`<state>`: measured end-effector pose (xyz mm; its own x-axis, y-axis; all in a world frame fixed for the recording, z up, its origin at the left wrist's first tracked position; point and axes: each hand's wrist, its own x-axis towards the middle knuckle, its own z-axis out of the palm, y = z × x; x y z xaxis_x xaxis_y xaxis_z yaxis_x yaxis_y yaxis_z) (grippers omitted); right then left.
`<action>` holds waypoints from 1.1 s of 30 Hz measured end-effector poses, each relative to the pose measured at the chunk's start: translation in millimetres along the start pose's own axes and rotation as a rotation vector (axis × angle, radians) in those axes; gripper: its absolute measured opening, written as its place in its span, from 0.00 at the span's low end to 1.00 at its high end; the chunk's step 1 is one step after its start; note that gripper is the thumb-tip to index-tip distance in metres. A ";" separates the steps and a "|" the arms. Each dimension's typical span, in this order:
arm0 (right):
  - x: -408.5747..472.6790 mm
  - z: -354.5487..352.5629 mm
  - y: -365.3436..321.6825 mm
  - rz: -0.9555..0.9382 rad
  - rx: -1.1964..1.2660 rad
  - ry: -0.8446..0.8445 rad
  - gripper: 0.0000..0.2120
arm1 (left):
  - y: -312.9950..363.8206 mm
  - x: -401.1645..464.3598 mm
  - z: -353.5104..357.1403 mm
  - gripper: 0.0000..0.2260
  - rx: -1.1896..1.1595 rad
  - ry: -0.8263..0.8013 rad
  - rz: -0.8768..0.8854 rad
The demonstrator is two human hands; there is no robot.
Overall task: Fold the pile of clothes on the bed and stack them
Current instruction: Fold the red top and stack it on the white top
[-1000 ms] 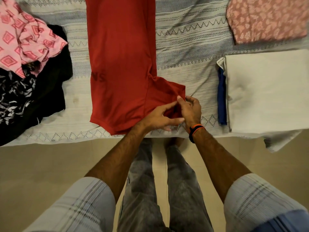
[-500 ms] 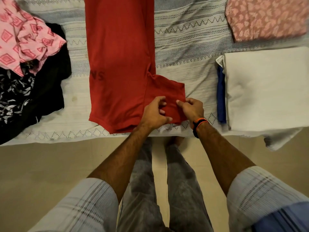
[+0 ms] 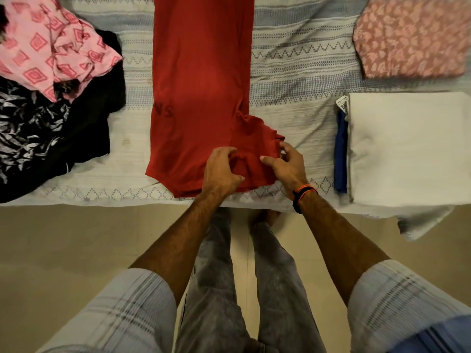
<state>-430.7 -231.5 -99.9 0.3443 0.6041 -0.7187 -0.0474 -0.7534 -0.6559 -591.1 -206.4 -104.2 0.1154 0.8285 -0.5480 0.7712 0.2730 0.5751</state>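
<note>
A red t-shirt [image 3: 198, 93] lies lengthwise on the bed, its left side folded in and its right sleeve sticking out near the bed's front edge. My left hand [image 3: 221, 171] pinches the sleeve's fabric near the shirt's body. My right hand [image 3: 285, 166] grips the bunched outer edge of the same sleeve. An unfolded pile lies at the left: a pink patterned garment [image 3: 51, 47] on top of black clothes [image 3: 46, 138]. At the right stands a stack with a white folded cloth [image 3: 407, 149] over a blue one [image 3: 340, 151].
A folded pink floral garment [image 3: 410, 36] lies at the back right. The striped bedsheet [image 3: 293, 62] covers the bed, one corner hanging over the front edge at the right. Beige floor and my legs are below.
My two hands have moved apart along the sleeve. The sleeve's outer edge, flat before, is now bunched up and drawn inward by my right hand.
</note>
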 end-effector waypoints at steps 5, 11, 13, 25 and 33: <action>-19.0 48.3 -23.0 -0.148 -0.016 0.043 0.22 | -32.5 -7.7 -21.4 0.34 0.006 -0.217 -0.055; -47.4 121.0 -36.7 -0.305 -0.421 -0.321 0.33 | -65.3 -16.1 -41.5 0.16 -0.512 -0.080 -0.358; -48.9 136.4 -33.7 -0.225 -0.354 -0.401 0.33 | -74.3 -12.3 -54.5 0.20 -0.704 0.031 -0.486; -24.7 134.9 -12.1 -0.096 -0.480 0.026 0.18 | -91.7 10.3 -79.0 0.27 -0.287 0.137 -0.542; -17.3 133.0 0.3 -0.023 -0.442 0.183 0.30 | -108.5 19.0 -97.6 0.35 -0.061 0.319 -0.390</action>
<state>-561.4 -207.6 -118.3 0.5021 0.5961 -0.6265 0.3519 -0.8026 -0.4816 -733.6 -172.5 -117.7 -0.3785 0.7645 -0.5218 0.6794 0.6123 0.4043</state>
